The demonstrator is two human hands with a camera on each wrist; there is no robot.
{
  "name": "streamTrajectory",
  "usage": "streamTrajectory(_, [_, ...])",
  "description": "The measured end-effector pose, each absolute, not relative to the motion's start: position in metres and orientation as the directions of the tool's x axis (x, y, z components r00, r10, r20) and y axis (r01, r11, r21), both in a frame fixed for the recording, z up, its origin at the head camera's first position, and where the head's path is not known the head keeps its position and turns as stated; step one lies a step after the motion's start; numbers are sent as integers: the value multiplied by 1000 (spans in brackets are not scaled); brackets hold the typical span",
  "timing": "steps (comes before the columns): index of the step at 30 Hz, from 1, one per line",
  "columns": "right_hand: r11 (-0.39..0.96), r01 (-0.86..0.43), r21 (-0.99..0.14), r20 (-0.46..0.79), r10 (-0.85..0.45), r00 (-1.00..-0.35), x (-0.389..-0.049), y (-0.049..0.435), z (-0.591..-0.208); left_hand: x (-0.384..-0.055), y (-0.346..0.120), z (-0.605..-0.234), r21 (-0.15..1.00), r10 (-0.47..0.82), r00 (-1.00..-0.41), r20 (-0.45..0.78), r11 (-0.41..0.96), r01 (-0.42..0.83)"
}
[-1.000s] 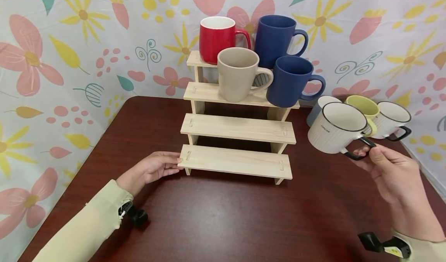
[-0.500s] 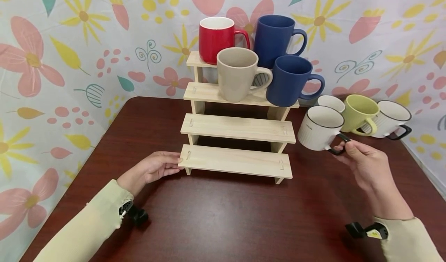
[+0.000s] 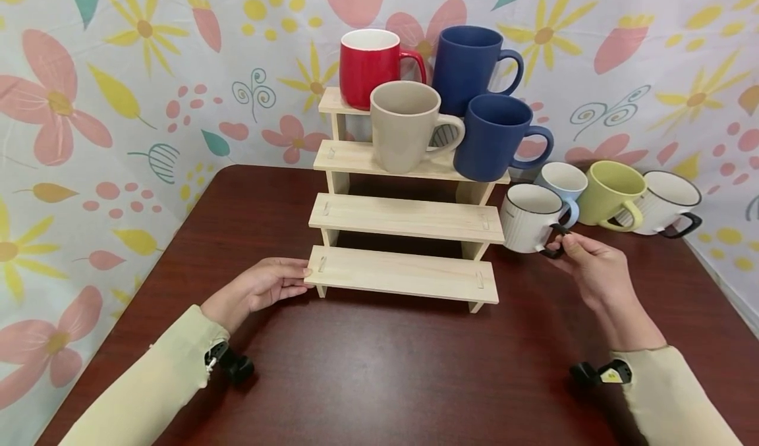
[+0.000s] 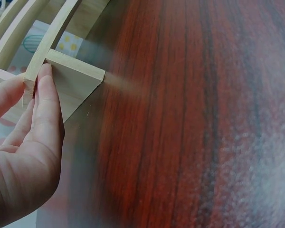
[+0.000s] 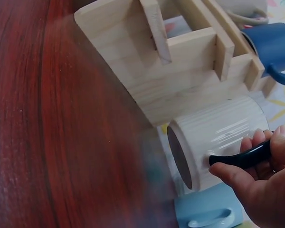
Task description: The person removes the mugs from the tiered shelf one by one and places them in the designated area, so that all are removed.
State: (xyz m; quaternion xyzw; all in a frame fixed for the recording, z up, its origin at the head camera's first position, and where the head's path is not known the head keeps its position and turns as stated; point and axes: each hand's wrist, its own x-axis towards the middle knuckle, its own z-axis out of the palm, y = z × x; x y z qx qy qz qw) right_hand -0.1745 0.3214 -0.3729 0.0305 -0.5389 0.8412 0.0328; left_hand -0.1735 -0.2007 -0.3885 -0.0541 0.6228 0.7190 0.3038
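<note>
Right hand (image 3: 595, 268) curled round handle (image 5: 244, 158) of white mug (image 3: 528, 223), near right edge of stand (image 3: 403, 273). Left hand (image 3: 274, 284) pinches stand's front left corner.

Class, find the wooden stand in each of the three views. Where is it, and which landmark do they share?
Head: the wooden stand is around the middle.
Left wrist: upper left, its board pinched by the left hand.
Right wrist: upper middle to right, above the white mug held in the right hand.
Shared landmark: the dark red table.
</note>
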Motion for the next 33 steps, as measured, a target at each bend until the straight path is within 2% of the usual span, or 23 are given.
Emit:
streamTrajectory(11, [-455, -64, -888, 42, 57, -997, -186, 318, -383, -174, -201, -390, 866, 369, -811, -453, -32, -498])
streamTrajectory(33, [-429, -20, -903, -35, 120, -992, -210, 309, -389, -174, -202, -391, 865, 373, -811, -451, -41, -500])
